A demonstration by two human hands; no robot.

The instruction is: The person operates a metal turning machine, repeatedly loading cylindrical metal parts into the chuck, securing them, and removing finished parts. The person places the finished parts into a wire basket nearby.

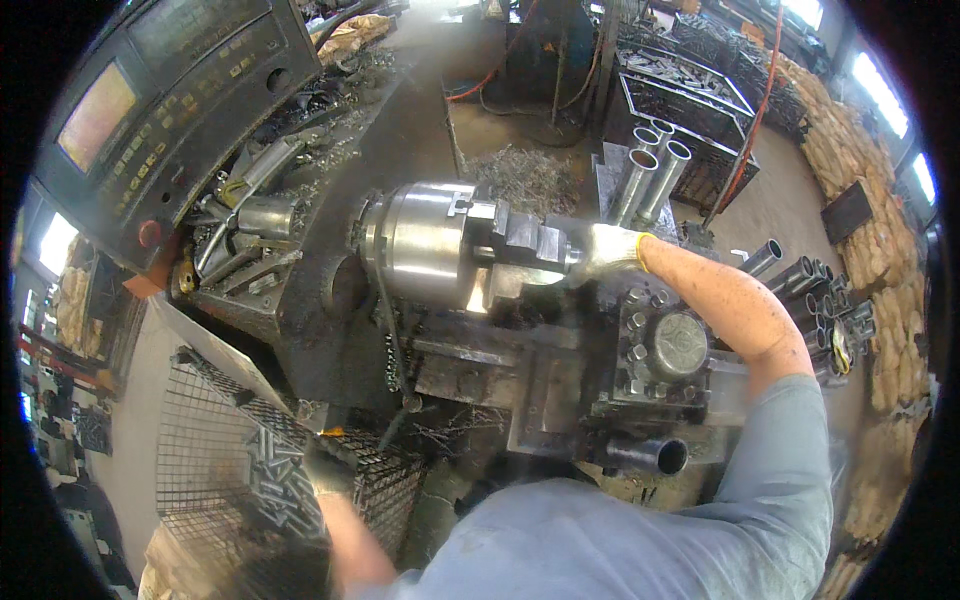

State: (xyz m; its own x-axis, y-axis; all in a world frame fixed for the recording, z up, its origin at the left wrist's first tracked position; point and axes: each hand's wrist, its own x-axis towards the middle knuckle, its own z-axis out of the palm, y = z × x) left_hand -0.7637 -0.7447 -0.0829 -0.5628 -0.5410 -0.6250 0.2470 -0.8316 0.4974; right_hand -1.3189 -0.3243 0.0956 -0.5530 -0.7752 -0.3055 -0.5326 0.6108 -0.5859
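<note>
My right hand [614,249], in a white glove with a yellow cuff, is at the right end of the jaws [530,240] of a large steel lathe chuck [425,240]. Its fingers are closed together beside a short metal end at the jaws; what they grip is hidden. My left hand [328,468], in a dark glove, is low on the left by the rim of a wire mesh basket [195,440]. Its fingers are blurred against the dark background. Short metal pieces [280,480] lie in the basket beside it.
Below my right forearm sits a bolted tool post [675,345], with a dark tube [650,455] nearer me. Steel tubes [650,175] stand behind; more tubes [815,290] are at right. A control panel [150,130] and loose tools [250,215] are at left.
</note>
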